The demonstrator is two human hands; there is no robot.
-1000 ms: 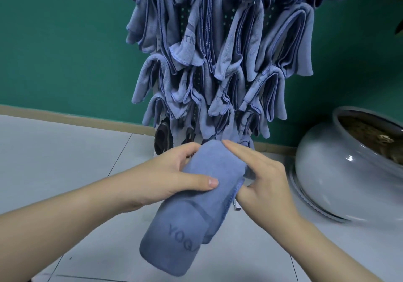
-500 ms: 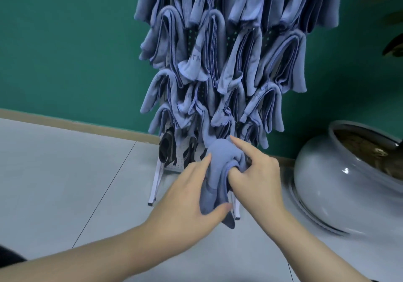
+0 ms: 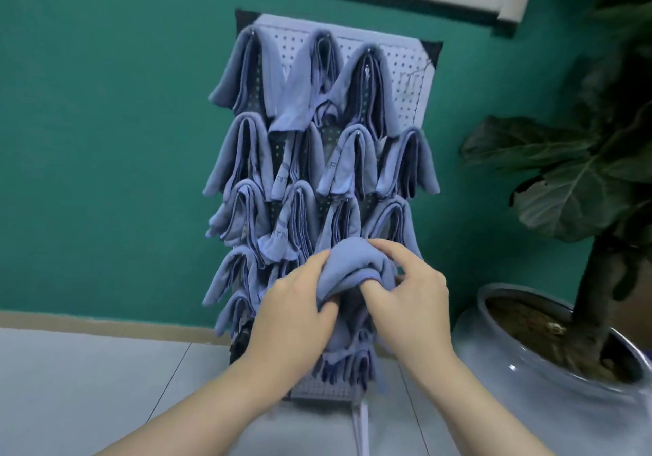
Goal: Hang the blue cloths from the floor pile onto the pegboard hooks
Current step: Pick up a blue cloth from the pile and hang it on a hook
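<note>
Teal paint covers the wall [image 3: 106,138] behind everything, and a pale tiled floor [image 3: 88,385] runs along its foot. Against the wall stands the pegboard [image 3: 405,78], nearly hidden by folded blue cloths [image 3: 247,148] draped over its hooks in several rows; only its upper right part shows bare holes. In front of its lower rows, the left hand [image 3: 293,311] grips one more blue cloth [image 3: 352,261], fingers curled into the bunched fabric from the left. The right hand [image 3: 412,300] pinches the same cloth from the right, thumb tucked under its fold and fingers bent over the top. Further right, a glazed grey pot [image 3: 529,385] holds a leafy plant [image 3: 582,173] on the floor.
</note>
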